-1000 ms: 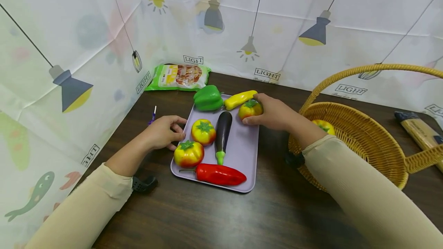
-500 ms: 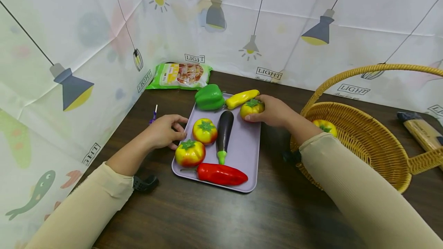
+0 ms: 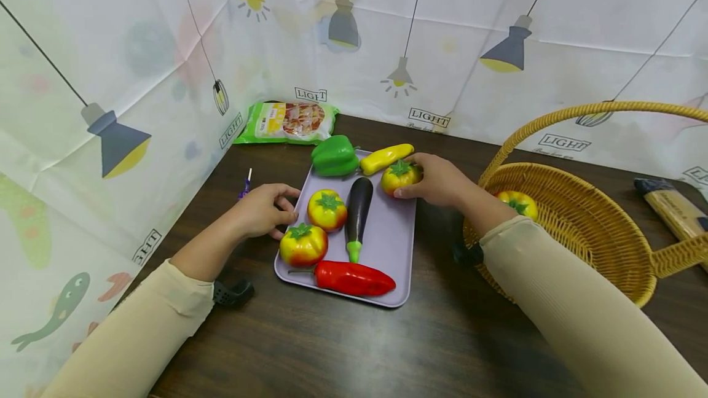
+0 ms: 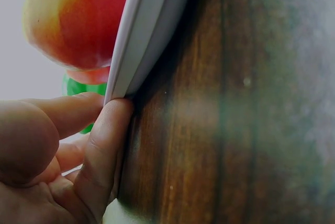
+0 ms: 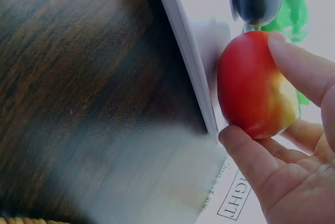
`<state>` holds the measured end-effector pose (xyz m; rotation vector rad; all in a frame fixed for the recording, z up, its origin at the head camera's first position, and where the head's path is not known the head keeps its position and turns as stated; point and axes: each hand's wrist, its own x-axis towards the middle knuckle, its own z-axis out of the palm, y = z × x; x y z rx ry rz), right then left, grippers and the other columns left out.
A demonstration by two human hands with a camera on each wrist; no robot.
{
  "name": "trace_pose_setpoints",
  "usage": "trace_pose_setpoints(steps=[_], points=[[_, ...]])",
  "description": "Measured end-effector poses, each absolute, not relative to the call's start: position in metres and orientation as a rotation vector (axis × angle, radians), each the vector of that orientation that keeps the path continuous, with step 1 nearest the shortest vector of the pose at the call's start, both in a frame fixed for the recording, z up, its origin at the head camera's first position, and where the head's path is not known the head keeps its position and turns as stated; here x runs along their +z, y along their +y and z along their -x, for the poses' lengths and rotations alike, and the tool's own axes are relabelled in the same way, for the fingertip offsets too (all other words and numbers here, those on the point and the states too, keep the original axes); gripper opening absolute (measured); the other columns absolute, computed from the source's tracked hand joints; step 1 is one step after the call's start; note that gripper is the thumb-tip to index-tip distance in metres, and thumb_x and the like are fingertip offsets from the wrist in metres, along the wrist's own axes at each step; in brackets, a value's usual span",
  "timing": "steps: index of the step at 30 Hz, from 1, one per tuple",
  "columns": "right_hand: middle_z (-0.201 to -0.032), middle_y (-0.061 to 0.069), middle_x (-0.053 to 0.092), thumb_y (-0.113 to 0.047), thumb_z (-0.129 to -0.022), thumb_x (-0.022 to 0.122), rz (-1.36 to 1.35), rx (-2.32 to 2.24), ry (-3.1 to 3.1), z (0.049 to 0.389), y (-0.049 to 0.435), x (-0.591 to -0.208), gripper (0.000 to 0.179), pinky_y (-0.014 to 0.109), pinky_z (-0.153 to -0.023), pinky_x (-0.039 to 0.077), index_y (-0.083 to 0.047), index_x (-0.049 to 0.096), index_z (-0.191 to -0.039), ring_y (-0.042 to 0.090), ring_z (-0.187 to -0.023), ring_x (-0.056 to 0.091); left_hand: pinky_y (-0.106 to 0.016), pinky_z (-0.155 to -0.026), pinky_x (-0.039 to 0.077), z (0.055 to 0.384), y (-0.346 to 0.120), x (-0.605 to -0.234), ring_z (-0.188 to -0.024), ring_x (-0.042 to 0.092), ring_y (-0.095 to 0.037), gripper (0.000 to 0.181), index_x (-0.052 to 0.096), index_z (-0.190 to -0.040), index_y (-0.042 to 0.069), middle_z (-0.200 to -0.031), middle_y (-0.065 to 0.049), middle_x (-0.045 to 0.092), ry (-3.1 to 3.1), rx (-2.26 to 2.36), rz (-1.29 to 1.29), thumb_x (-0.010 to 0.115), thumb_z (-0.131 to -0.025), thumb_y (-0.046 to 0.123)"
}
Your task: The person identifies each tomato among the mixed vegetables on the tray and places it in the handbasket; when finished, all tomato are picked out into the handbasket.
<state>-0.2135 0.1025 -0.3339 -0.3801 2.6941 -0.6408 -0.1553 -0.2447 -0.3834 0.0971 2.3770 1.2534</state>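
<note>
My left hand (image 3: 269, 211) pinches the left rim of a lilac tray (image 3: 387, 244), thumb and finger at its edge in the left wrist view. My right hand (image 3: 439, 180) holds a yellow-red tomato (image 3: 399, 179) with a green leafy top between thumb and fingers, at the tray's far right corner. Beside this tomato lies a yellow pepper (image 3: 385, 158). A dark eggplant (image 3: 358, 210) runs lengthwise down the tray's middle. Two similar tomatoes (image 3: 327, 210) sit left of it, and a red pepper (image 3: 354, 279) lies along the near edge. At the far left corner is a green bell pepper (image 3: 334, 156).
A wicker basket (image 3: 614, 226) with a tall handle stands on the right, with another tomato (image 3: 518, 203) inside. Behind the tray lies a green food packet (image 3: 287, 122). A lollipop (image 3: 245, 184) is left of the tray, and a pasta packet (image 3: 672, 204) lies at far right.
Over the last half second, the tomato in my right hand has shifted slightly left and nearer. My left hand has stayed at the tray's rim.
</note>
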Motion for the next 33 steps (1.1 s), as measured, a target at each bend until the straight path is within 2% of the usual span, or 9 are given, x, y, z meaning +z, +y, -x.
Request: trace_pose_setpoints(steps=[9, 18, 25, 33], points=[[-0.138, 0.02, 0.053, -0.043, -0.088, 0.08, 0.401, -0.67, 2.705, 0.204, 0.107, -0.331, 0.08, 0.055, -0.105, 0.042, -0.006, 0.045, -0.15, 0.035, -0.117, 0.05, -0.037, -0.062, 0.062, 0.155, -0.244, -0.383, -0.079, 0.063, -0.026, 0.052, 0.053, -0.143, 0.004, -0.103, -0.017, 0.062, 2.383, 1.25, -0.082, 0.072, -0.095, 0.006], [-0.138, 0.017, 0.055, -0.049, -0.085, 0.081, 0.43, -0.729, 2.702, 0.189, 0.115, -0.319, 0.083, 0.051, -0.099, 0.048, -0.008, 0.047, -0.149, 0.034, -0.118, 0.054, -0.036, -0.062, 0.062, 0.154, -0.243, -0.381, -0.079, 0.063, -0.025, 0.054, 0.051, -0.145, 0.002, -0.103, -0.017, 0.062, 2.384, 1.243, -0.084, 0.072, -0.095, 0.007], [-0.136, 0.016, 0.055, -0.047, -0.084, 0.082, 0.437, -0.791, 2.687, 0.174, 0.127, -0.303, 0.081, 0.049, -0.094, 0.053, -0.009, 0.049, -0.148, 0.036, -0.121, 0.056, -0.036, -0.063, 0.062, 0.154, -0.242, -0.382, -0.08, 0.063, -0.026, 0.053, 0.052, -0.144, 0.003, -0.104, -0.017, 0.062, 2.378, 1.241, -0.061, 0.072, -0.095, 0.007], [-0.136, 0.017, 0.056, -0.051, -0.083, 0.082, 0.455, -0.813, 2.697, 0.157, 0.147, -0.291, 0.085, 0.051, -0.096, 0.052, -0.008, 0.048, -0.148, 0.038, -0.122, 0.056, -0.038, -0.062, 0.062, 0.155, -0.242, -0.384, -0.082, 0.064, -0.025, 0.053, 0.051, -0.144, 0.001, -0.103, -0.017, 0.063, 2.36, 1.277, -0.091, 0.071, -0.095, 0.005]])
